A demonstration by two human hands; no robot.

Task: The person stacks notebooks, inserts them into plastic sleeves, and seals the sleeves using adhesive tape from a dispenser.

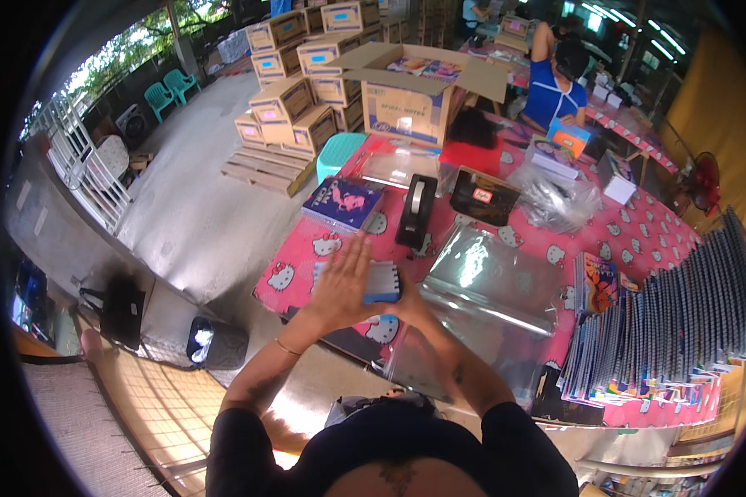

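Down near the person's body, both hands were pressed around a small stack of blue-edged notebooks [381,282] on the pink surface [638,236] with cat pictures. The left hand [344,286] lay flat and open, fingers spread, on the top and left side of the stack. The right hand [410,302] came in from the near right side, and its fingers were mostly hidden, so I could not tell if they were curled or straight. The two hands met at the near edge of the stack, squeezing it between them.

Just to the right of the stack lay a pile of clear plastic bags [485,277], shiny and flat. Far behind the stack stood a black tape holder [416,211], and left of that lay a purple book [344,201]. Along the right side stood a long row of spiral notebooks [680,306]. Far away, another person in a blue top [551,91] worked by an open cardboard box [414,91].

It looked like the step was tidying the stack so all the edges lined up. The next move would likely need one hand to keep the stack tight while the other took a clear bag from the pile on the right. The stack would have to stay square so it could slide in without catching.
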